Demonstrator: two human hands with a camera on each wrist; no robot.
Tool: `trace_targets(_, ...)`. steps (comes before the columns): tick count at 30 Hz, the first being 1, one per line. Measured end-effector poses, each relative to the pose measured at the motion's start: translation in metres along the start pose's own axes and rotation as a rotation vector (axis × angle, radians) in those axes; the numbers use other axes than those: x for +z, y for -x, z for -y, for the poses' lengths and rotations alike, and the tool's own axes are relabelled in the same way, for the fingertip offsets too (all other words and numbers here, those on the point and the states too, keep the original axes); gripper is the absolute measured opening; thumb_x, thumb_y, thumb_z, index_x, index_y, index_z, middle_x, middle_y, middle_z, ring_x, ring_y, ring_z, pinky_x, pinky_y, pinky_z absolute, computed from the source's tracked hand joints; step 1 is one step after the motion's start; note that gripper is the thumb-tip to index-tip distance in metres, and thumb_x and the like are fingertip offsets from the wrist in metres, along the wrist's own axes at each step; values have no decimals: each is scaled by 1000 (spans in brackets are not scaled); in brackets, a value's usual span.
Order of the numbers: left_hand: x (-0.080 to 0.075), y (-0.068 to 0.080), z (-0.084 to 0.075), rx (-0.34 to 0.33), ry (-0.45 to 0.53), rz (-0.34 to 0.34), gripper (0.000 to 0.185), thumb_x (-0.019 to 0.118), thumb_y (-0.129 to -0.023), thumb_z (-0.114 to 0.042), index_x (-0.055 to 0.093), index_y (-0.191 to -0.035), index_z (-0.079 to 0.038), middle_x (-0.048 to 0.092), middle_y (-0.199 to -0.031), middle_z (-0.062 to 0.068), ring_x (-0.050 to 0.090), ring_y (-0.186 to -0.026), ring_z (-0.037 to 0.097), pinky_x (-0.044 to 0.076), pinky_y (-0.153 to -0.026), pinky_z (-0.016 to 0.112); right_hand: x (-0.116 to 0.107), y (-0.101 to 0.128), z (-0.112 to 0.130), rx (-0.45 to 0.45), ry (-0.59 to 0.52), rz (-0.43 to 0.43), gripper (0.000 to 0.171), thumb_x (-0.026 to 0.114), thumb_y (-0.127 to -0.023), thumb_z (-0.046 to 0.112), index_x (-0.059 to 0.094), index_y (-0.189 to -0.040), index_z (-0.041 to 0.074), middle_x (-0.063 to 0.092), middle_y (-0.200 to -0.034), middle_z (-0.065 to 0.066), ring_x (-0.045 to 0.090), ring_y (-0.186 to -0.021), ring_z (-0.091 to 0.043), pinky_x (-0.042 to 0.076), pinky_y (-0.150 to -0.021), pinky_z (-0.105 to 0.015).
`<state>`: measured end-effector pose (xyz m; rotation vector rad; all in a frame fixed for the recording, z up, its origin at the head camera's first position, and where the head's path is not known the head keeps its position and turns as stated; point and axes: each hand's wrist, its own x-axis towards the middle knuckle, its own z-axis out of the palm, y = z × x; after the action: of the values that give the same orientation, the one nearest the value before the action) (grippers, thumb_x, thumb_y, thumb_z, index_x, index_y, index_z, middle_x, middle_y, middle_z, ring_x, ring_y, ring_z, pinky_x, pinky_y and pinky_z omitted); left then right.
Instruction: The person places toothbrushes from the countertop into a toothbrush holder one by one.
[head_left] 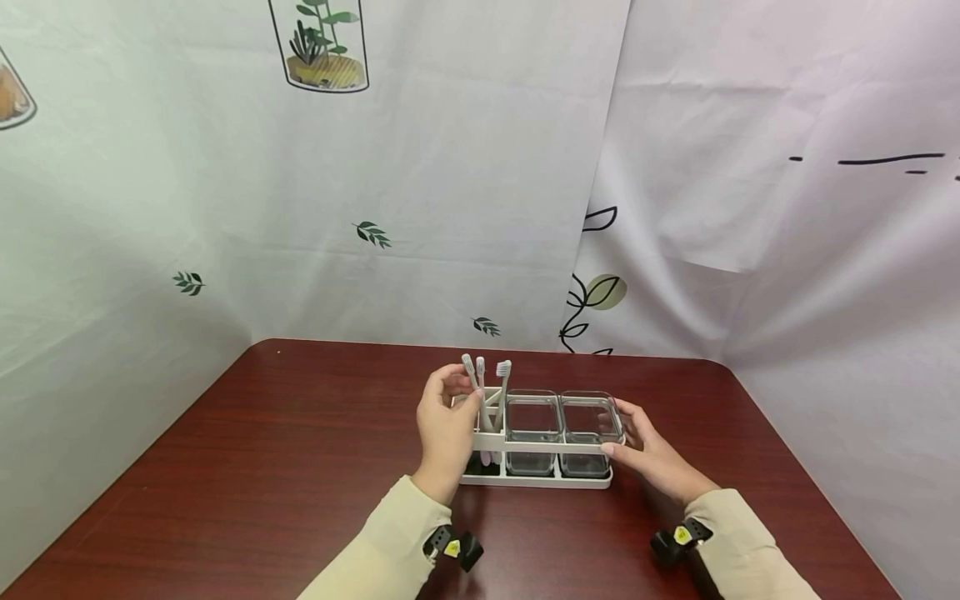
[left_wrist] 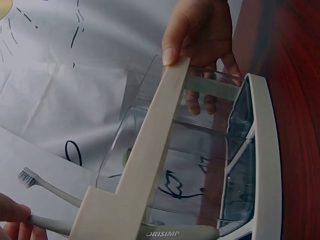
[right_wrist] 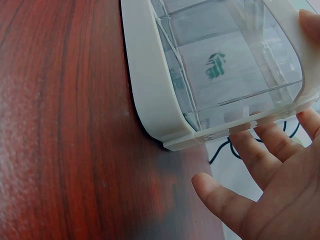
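Note:
A white toothbrush holder stands upright on the table, with a top rail and a base. Two clear square cups sit side by side in its right part. Several toothbrushes lean in the left section, bristles up. My left hand is at that end, and in the left wrist view its thumb and fingers pinch a grey toothbrush. Another toothbrush slants beside it. At the opposite end my right hand grips the top rail, thumb in front and fingers behind.
The dark red wooden table reaches back to a pale printed curtain hanging behind and at both sides. A dark cable shows beyond the table edge in the right wrist view.

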<state>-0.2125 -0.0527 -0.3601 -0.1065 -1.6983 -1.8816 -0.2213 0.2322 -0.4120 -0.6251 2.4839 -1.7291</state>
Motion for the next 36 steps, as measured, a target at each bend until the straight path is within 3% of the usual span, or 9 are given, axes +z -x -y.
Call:
trace_targets(4, 0, 1, 2, 1, -2, -7, 35, 62, -75, 19, 58, -108, 6, 58, -88, 15, 58, -80, 18, 51, -71, 23, 0, 1, 1, -3, -6, 2, 67, 61, -94, 11, 20, -146, 4, 38, -142, -28, 34, -133, -45, 42, -91, -14)
trace_targets(11, 0, 2, 3, 4, -26, 8, 35, 62, -75, 19, 57, -108, 6, 57, -89, 14, 58, -83, 27, 52, -73, 23, 0, 0, 0, 7, 7, -3, 67, 61, -94, 13, 20, -146, 5, 39, -142, -27, 34, -133, -45, 41, -91, -13)
trace_targets(23, -1, 4, 4, 9, -107, 31, 36, 64, -75, 19, 57, -106, 3, 58, -88, 12, 57, -82, 22, 51, -71, 26, 0, -2, -5, 33, 24, -18, 68, 63, -93, 17, 22, -146, 7, 41, -142, -24, 34, -134, -41, 38, -92, -11)
trace_targets(29, -1, 4, 4, -3, -134, 39, 35, 64, -75, 18, 56, -105, 2, 58, -89, 12, 57, -82, 22, 51, -72, 28, 1, 0, -2, 4, 4, -4, 67, 62, -94, 13, 21, -146, 5, 39, -141, -27, 34, -133, -44, 41, -91, -13)
trace_targets(36, 0, 2, 2, -12, -158, 58, 36, 60, -75, 21, 55, -105, 3, 56, -88, 14, 56, -83, 25, 52, -73, 34, 1, 0, -1, -15, 3, -9, 66, 61, -94, 12, 22, -146, 5, 40, -141, -27, 37, -131, -40, 42, -91, -15)
